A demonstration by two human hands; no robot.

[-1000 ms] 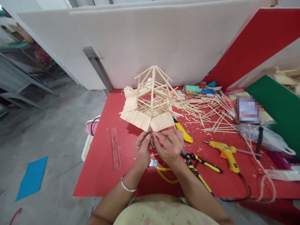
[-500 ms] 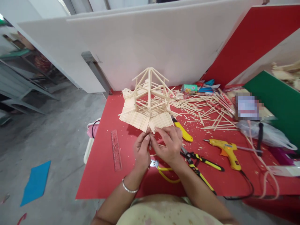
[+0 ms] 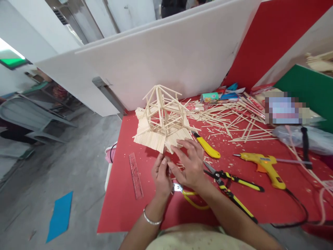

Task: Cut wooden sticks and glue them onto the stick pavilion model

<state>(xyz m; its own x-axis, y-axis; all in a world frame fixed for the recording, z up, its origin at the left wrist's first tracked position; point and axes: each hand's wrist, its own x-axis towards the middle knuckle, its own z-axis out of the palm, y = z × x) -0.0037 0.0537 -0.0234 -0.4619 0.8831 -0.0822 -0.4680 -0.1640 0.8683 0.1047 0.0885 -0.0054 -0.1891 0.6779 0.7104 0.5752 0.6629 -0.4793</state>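
A pavilion-like model built of thin wooden sticks stands on the red tabletop, with an open frame on top and slatted panels flaring around its base. My left hand is closed in a pinch just below the model's front corner; whatever lies between the fingertips is too small to make out. My right hand has its fingers apart, the fingertips at the edge of the front right slats and the thumb close to my left fingers. Partly beneath my right hand lie yellow-handled scissors.
Right of my hands lie a yellow utility knife, black-and-yellow cutters and a yellow glue gun. Loose sticks spread behind them. A clear ruler lies at left. White board walls the back.
My right fingers have spread and lifted somewhat from the slats. The left hand keeps its pinch near the corner. The model appears slightly turned, and the whole view has shifted.
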